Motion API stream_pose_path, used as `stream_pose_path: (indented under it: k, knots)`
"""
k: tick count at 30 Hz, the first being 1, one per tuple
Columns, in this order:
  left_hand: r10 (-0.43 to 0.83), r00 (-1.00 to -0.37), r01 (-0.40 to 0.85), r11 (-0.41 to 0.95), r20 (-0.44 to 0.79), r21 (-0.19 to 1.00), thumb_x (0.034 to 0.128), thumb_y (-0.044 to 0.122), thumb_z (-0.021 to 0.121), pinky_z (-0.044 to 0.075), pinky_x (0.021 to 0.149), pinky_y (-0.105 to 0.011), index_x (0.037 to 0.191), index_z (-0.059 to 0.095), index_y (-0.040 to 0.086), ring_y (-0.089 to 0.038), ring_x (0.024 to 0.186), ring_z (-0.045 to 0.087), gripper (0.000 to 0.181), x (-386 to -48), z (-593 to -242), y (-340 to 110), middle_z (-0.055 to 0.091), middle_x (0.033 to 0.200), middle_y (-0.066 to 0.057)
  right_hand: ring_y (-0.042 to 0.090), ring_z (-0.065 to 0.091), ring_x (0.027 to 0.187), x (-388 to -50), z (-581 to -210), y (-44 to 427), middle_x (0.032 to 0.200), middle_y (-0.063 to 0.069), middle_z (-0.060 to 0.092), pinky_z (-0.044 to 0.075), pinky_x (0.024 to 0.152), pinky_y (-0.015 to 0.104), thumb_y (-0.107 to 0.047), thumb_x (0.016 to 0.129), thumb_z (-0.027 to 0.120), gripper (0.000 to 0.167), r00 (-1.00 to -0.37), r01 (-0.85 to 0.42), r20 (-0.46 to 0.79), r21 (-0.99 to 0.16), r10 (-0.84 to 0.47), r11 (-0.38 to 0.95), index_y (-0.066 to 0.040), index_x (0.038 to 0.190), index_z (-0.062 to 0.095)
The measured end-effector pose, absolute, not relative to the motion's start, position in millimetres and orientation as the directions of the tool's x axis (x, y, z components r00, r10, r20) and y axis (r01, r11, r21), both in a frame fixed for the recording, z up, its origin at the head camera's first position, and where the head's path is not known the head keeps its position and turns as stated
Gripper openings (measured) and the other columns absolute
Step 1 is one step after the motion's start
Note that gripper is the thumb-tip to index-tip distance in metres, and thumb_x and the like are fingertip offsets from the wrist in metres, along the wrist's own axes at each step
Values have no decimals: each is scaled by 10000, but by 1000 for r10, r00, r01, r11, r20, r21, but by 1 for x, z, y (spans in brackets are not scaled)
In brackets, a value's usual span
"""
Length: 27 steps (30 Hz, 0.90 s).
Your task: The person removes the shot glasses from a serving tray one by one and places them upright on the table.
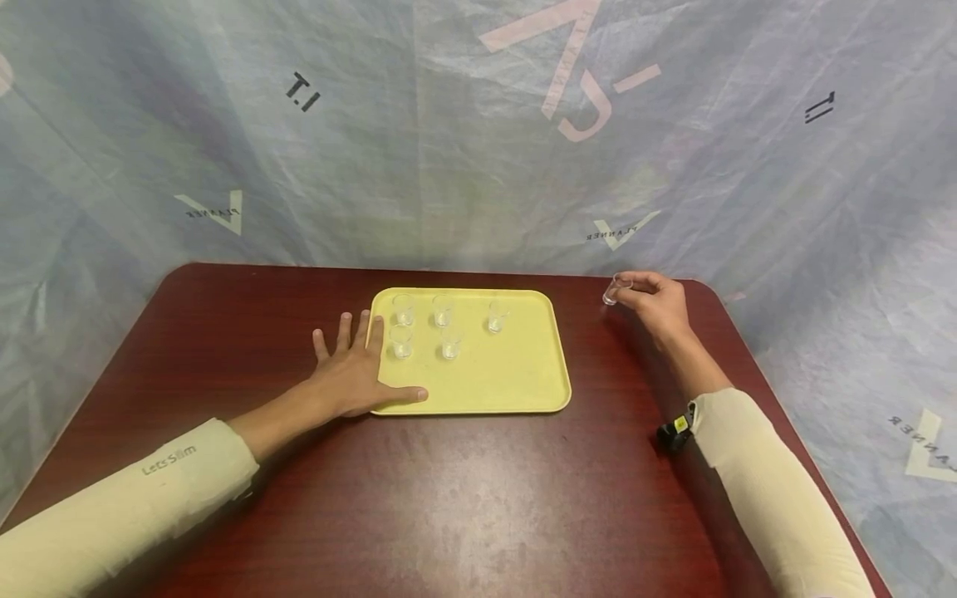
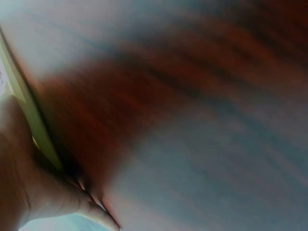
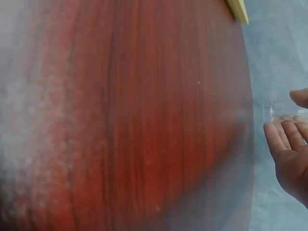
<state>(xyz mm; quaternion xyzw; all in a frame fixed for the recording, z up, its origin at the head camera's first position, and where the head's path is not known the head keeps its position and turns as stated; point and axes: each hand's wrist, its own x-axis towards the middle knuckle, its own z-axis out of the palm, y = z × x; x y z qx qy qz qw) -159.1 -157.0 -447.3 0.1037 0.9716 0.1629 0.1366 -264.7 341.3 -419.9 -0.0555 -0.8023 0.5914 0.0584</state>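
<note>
My left hand (image 1: 347, 374) lies with fingers spread over the left edge of a yellow tray (image 1: 508, 386), the thumb reaching across its near left corner. Several small clear shot glasses stand on the tray: two at the back left, two just in front of them, and one glass (image 1: 495, 318) farther right. Beyond the tray's right side, my right hand (image 1: 658, 306) holds another shot glass (image 1: 615, 291), slightly tilted, between thumb and fingers near the table's back edge. In the right wrist view, that glass (image 3: 269, 111) shows only faintly beside the fingertips.
The dark red wooden table (image 1: 463, 498) runs up to a grey printed cloth (image 1: 419, 149) hanging behind and at the sides. A black device (image 1: 675, 432) with a yellow label sits at the right wrist.
</note>
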Motion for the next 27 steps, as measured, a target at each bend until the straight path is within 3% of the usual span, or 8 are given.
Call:
stream_pose_path:
  k: [18, 27]
  knots:
    - [242, -942, 154, 927, -232, 343, 755, 1107, 567, -158, 1260, -892, 1807, -44, 28, -530, 1737, -193, 1626, -159, -450, -157, -110, 1883, -271, -72, 769, 892, -285, -434, 344, 973, -193, 817, 617, 853, 109, 7, 974, 811, 490, -984, 71, -31, -973, 176, 222, 129, 1432, 688]
    - [239, -940, 147, 928, -243, 342, 745, 1112, 568, -181, 1256, -884, 1807, -59, 33, -524, 1734, -208, 1638, -160, -451, -157, -128, 1883, -262, -96, 735, 938, -286, -435, 343, 1082, -167, 829, 585, 842, 77, -112, 986, 856, 472, -984, 76, -16, -940, 179, 332, 47, 1414, 738]
